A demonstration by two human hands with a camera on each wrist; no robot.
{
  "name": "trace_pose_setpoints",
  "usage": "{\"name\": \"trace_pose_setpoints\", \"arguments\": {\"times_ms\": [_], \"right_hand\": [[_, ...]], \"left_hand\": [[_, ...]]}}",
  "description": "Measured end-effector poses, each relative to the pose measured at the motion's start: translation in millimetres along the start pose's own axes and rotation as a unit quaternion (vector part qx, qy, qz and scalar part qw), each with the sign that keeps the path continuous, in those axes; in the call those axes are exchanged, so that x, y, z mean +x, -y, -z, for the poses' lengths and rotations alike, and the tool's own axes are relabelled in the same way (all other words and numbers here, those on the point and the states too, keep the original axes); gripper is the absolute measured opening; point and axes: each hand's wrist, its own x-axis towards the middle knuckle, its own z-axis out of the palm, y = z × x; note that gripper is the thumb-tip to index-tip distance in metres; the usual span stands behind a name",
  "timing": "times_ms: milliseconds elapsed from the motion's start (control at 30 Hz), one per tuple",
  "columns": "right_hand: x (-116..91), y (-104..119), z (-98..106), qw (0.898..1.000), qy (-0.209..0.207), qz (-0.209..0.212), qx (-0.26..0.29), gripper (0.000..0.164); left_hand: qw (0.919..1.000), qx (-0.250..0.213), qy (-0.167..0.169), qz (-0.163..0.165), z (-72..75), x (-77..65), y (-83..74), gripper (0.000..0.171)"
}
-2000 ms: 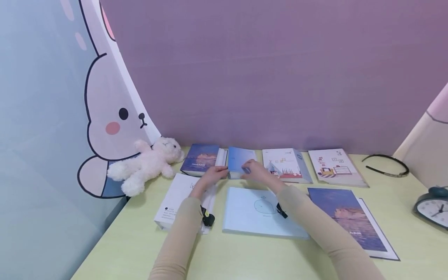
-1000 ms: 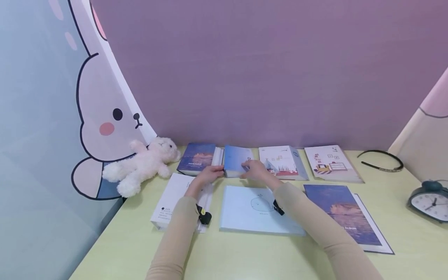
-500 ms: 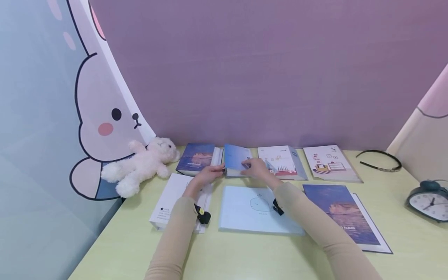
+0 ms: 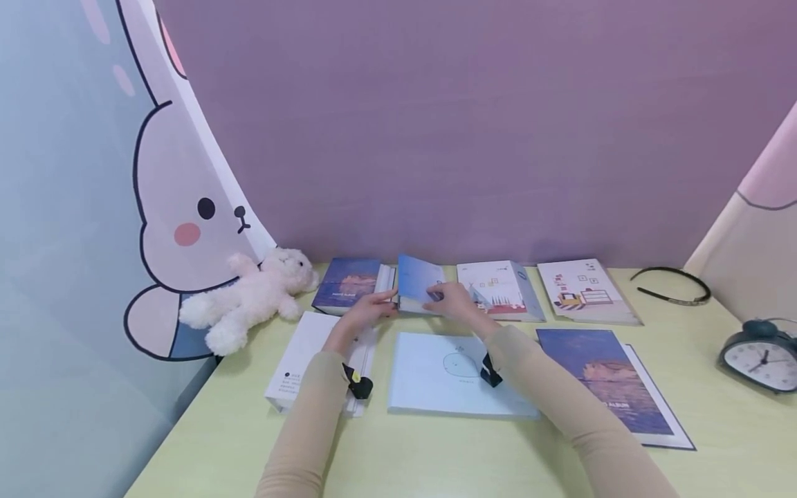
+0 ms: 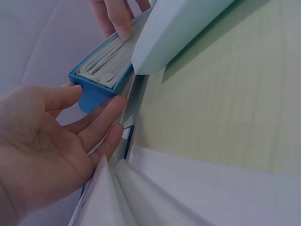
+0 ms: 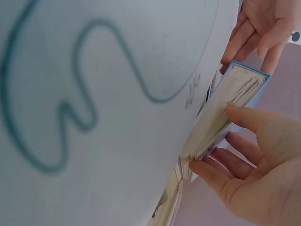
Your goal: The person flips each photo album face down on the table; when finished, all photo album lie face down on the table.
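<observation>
A thick blue photo album (image 4: 416, 277) stands in the back row in the head view, its left side tilted up. My right hand (image 4: 456, 301) pinches it near its front right part; in the right wrist view the thumb (image 6: 244, 117) lies on the page edges and the other fingers are on the cover side. My left hand (image 4: 369, 312) is at its left end. In the left wrist view its fingers (image 5: 106, 117) are loosely extended, tips right at the blue corner of the album (image 5: 106, 63), with the thumb on the opposite side of that corner.
Back row: a sunset album (image 4: 349, 277) left, two white illustrated albums (image 4: 495, 280) right. Nearer lie a white album (image 4: 299, 356), a pale blue whale album (image 4: 423, 377) and another sunset album (image 4: 582, 360). Plush toy (image 4: 249, 297) left; headband (image 4: 675, 299) and alarm clock (image 4: 759, 356) right.
The blue album's left side has risen, so its cover slopes more than before. Both hands stay at it. The whole view has shifted slightly with the head.
</observation>
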Motion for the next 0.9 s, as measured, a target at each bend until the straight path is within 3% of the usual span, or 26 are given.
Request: {"name": "trace_pose_setpoints", "arguments": {"times_ms": [167, 367, 600, 667, 733, 800, 900], "right_hand": [[-0.2, 0.9, 2.1, 1.000, -0.001, 0.021, -0.014, 0.046], [-2.9, 3.0, 8.0, 0.999, 0.013, 0.050, -0.008, 0.055], [-2.9, 5.0, 7.7, 0.998, 0.035, 0.058, 0.019, 0.061], [-2.3, 5.2, 6.5, 0.998, 0.034, 0.058, 0.020, 0.060], [-1.7, 5.2, 5.2, 0.998, 0.030, 0.056, 0.021, 0.058], [-1.4, 4.8, 4.3, 0.998, 0.027, 0.050, 0.018, 0.057], [-0.5, 5.2, 3.3, 0.999, 0.023, 0.043, 0.017, 0.057]], "left_hand": [[0.9989, -0.044, -0.019, -0.002, -0.9, 5.9, 2.3, 0.044], [0.9975, -0.020, -0.063, -0.023, -1.2, 13.3, 1.3, 0.041], [0.9943, -0.046, -0.096, -0.009, -2.3, -1.4, -21.9, 0.045], [0.9931, -0.048, -0.106, -0.013, -2.6, -0.2, -20.1, 0.044], [0.9916, -0.057, -0.115, -0.020, -2.0, 5.7, -10.9, 0.043], [0.9888, -0.078, -0.118, -0.047, 3.2, 34.2, 24.6, 0.043], [0.9834, -0.112, -0.125, -0.068, 14.5, 92.7, 92.4, 0.044]]}}
